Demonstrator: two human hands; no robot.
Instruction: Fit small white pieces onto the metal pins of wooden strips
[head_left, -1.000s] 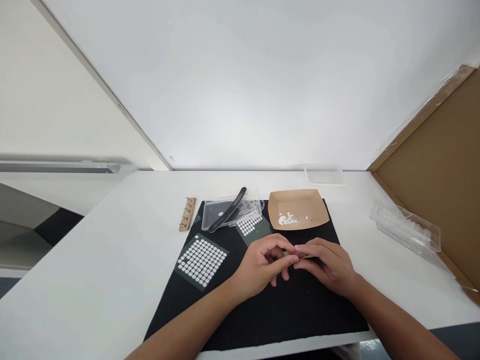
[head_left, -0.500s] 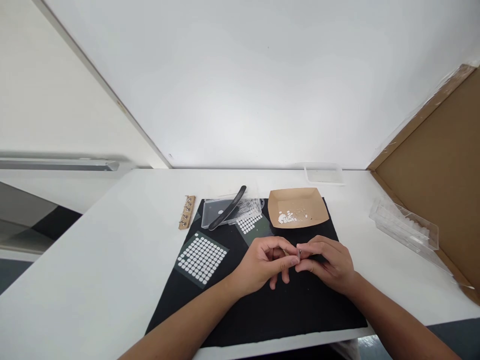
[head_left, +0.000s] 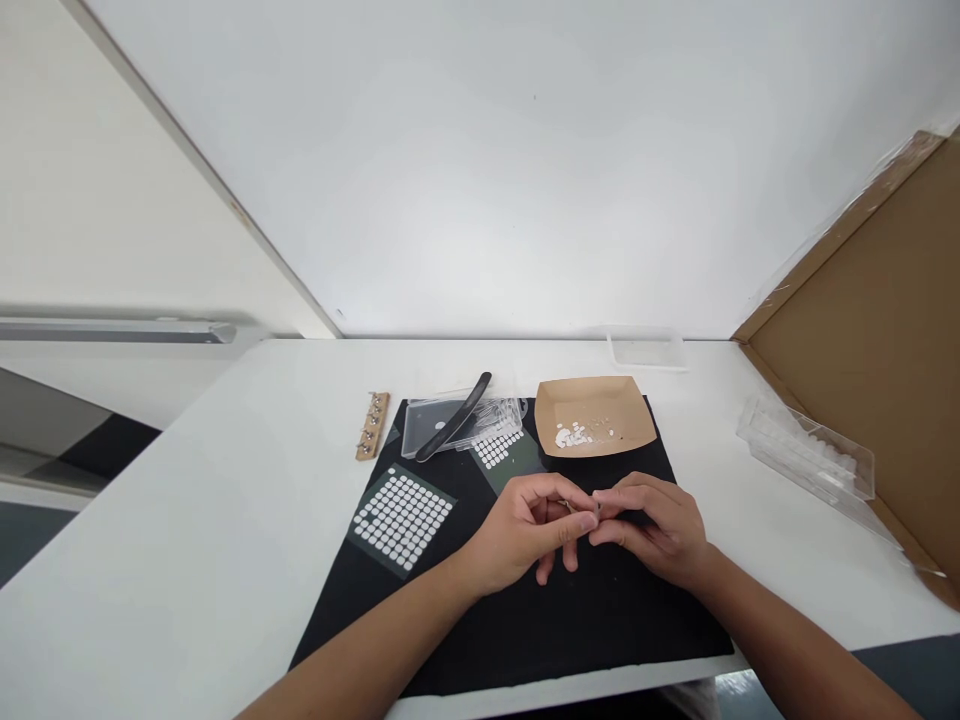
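Observation:
Over the black mat (head_left: pixel 600 625), my left hand (head_left: pixel 536 525) and my right hand (head_left: pixel 656 525) meet fingertip to fingertip. Both are closed in a pinch around something tiny, mostly hidden by the fingers, so I cannot make out its kind. Just beyond the hands stands a brown paper tray (head_left: pixel 637 420) holding small white pieces (head_left: pixel 574 435). To the left lies a dark sheet of white round stickers (head_left: pixel 405 520). A second, partly bare sticker sheet (head_left: pixel 517 465) is behind my left hand.
A black curved nail file (head_left: pixel 454 420) rests across an open clear plastic box (head_left: pixel 420 415). Left of it is a wooden strip with metal pegs (head_left: pixel 373 425). A clear case of pale pieces (head_left: pixel 814 445) sits at the right by a cardboard panel (head_left: pixel 870 330). Another clear tray (head_left: pixel 646 350) is by the wall.
Both hands keep nearly the same pinch and place. The tiny thing between the fingertips shows slightly less than before. The view has shifted very slightly.

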